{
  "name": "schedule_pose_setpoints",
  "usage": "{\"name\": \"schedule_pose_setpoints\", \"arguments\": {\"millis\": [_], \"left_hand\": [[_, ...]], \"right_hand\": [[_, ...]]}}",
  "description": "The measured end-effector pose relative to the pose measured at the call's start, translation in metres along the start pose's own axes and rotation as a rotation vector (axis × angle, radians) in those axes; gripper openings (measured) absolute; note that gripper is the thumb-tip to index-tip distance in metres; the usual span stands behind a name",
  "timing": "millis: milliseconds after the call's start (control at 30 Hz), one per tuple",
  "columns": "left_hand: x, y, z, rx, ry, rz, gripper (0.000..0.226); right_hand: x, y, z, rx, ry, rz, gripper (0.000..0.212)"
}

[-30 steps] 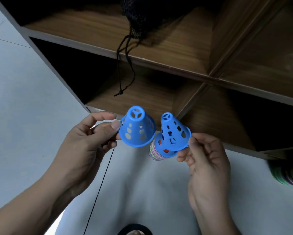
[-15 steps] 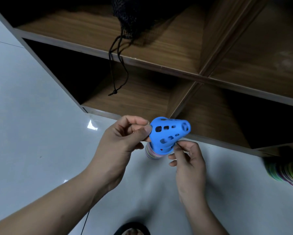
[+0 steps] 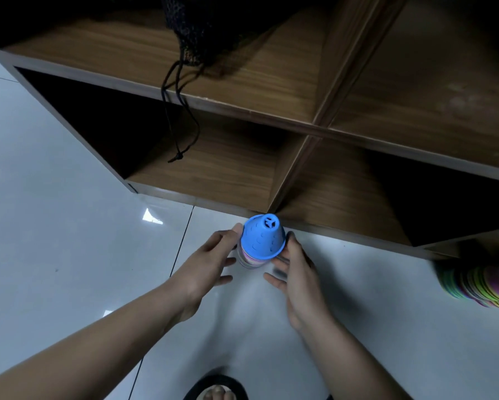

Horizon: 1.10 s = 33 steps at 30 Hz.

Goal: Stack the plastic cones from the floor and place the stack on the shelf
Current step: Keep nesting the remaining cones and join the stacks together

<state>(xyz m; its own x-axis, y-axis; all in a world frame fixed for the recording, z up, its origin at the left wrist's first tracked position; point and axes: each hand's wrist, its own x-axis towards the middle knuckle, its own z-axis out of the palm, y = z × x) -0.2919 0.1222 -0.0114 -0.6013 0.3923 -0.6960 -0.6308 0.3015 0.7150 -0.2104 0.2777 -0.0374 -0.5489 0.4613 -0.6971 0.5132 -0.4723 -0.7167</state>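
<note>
Now your stack stands on the floor by the shelf.
Left hand and right hand flank it; fingers loose and straight, tips touching its sides.

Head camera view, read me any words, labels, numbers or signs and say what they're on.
None can be read.
The blue cone shows only moulded holes, no lettering.
The wooden shelf and black mesh bag carry no label.
The coloured stack at the right edge is too blurred to tell.
</note>
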Motion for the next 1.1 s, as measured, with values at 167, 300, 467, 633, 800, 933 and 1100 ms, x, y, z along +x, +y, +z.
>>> {"name": "schedule_pose_setpoints", "arguments": {"millis": [167, 300, 467, 633, 800, 933, 1100], "left_hand": [[0.005, -0.005, 0.011, -0.031, -0.015, -0.004, 0.059], [0.008, -0.007, 0.03, -0.028, -0.017, -0.006, 0.059], [0.012, -0.01, 0.066, -0.011, -0.038, -0.005, 0.051], [0.013, -0.006, 0.115, -0.013, -0.059, 0.004, 0.045], [0.018, -0.008, 0.158, 0.051, -0.072, 0.025, 0.055], [0.023, -0.002, 0.175, 0.163, -0.08, 0.037, 0.064], [0.009, 0.027, 0.166, 0.306, 0.043, 0.19, 0.057]], "right_hand": [[0.018, 0.0, -0.014, -0.151, -0.092, 0.029, 0.038], [0.025, -0.007, -0.037, -0.267, -0.147, 0.0, 0.04], [0.029, -0.014, -0.079, -0.359, -0.111, 0.053, 0.04], [0.03, -0.028, -0.125, -0.463, -0.1, 0.07, 0.046], [0.025, -0.05, -0.182, -0.619, -0.091, 0.119, 0.046], [0.017, -0.062, -0.229, -0.847, -0.042, 0.039, 0.044], [0.003, -0.07, -0.279, -0.832, 0.156, -0.083, 0.044]]}}
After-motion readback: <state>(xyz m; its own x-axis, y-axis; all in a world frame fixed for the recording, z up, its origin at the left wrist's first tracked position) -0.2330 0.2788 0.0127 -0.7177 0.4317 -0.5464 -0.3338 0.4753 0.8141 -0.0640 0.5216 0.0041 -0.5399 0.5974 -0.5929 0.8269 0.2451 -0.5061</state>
